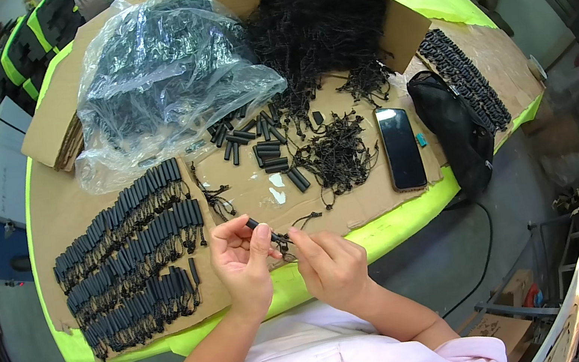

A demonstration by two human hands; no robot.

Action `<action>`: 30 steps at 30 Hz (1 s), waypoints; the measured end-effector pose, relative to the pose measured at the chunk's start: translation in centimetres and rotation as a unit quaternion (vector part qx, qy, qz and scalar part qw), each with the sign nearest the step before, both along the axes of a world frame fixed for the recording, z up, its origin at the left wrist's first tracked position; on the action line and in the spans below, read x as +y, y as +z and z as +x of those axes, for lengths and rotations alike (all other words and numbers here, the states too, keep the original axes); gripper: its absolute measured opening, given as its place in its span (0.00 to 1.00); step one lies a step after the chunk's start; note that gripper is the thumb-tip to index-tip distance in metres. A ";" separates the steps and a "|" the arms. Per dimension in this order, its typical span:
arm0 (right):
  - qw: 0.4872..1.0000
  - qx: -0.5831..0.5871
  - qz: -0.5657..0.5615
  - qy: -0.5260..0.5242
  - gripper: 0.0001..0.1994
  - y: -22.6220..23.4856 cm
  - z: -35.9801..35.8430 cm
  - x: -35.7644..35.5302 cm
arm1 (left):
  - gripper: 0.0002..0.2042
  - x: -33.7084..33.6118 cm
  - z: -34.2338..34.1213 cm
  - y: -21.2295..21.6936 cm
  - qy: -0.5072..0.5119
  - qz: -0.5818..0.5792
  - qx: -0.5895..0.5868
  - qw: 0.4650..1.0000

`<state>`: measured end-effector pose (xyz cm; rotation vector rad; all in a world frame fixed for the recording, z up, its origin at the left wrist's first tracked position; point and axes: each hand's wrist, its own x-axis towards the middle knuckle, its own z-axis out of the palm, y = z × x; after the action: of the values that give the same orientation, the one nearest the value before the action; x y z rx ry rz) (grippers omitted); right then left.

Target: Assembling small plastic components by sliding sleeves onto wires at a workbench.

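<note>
Close to the table's front edge, my left hand [244,268] grips a short black tube [252,223] between thumb and fingers. My right hand [331,264] is closed in a pinch on a thin black cord [282,241] at the tube's lower end. Just beyond my hands lie loose black tubes [268,151] and a tangled heap of knotted black cords [337,154]. To the left, tubes with cords attached [135,247] are laid side by side in three rows on cardboard.
A clear plastic bag [167,79] full of dark pieces stands at the back, beside an open carton [395,35] of black cords. On the right are a phone [401,149], a black pouch [452,129] and a braided black bundle [467,81]. Bright yellow-green cloth [389,233] edges the table.
</note>
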<state>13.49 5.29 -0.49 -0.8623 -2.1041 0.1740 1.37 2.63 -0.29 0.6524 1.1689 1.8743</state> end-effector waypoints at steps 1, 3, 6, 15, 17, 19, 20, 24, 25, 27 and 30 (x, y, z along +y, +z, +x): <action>1.000 0.002 -0.001 -0.002 0.17 0.0 -0.1 0.0 | 0.12 0.0 0.1 -0.1 0.006 0.015 0.042 0.999; 1.000 0.002 -0.014 -0.002 0.17 0.2 -0.5 0.0 | 0.12 -0.2 0.6 -0.5 0.009 0.022 0.060 0.998; 0.999 0.025 -0.044 0.015 0.15 0.2 -1.1 0.2 | 0.12 -0.3 0.3 -0.4 0.021 0.021 0.069 0.997; 0.987 -0.036 -0.149 -0.051 0.07 -1.0 -0.2 7.2 | 0.07 -4.2 -8.0 1.0 -0.093 -0.255 0.405 0.873; 0.985 -0.080 -0.130 -0.078 0.07 -1.6 -0.9 9.5 | 0.06 -4.6 -8.0 1.2 -0.106 -0.301 0.536 0.782; 0.981 -0.123 -0.109 -0.102 0.06 -2.2 -1.4 11.0 | 0.07 -4.7 -7.9 1.1 -0.051 -0.267 0.621 0.735; 0.975 -0.159 -0.114 -0.108 0.06 -2.4 -1.4 11.5 | 0.08 -4.7 -7.8 1.1 -0.050 -0.278 0.624 0.729; 0.970 -0.174 -0.140 -0.099 0.06 -2.2 -1.4 12.0 | 0.08 -3.2 -6.8 1.8 -0.003 -0.244 0.646 0.723; 0.970 -0.175 -0.139 -0.099 0.06 -2.2 -1.4 11.9 | 0.08 -2.1 -6.6 1.7 -0.003 -0.187 0.651 0.735; 0.984 -0.058 -0.137 -0.094 0.06 -2.4 -1.0 11.8 | 0.07 0.5 -5.8 1.6 -0.020 -0.099 0.661 0.744; 0.970 0.100 -0.215 -0.060 0.07 -1.3 -0.2 11.1 | 0.07 5.1 -4.2 0.4 -0.048 -0.034 0.689 0.722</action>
<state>13.26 16.43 -1.79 -1.1695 -1.8457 0.6445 -2.84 7.73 0.09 2.1963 1.9490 1.0050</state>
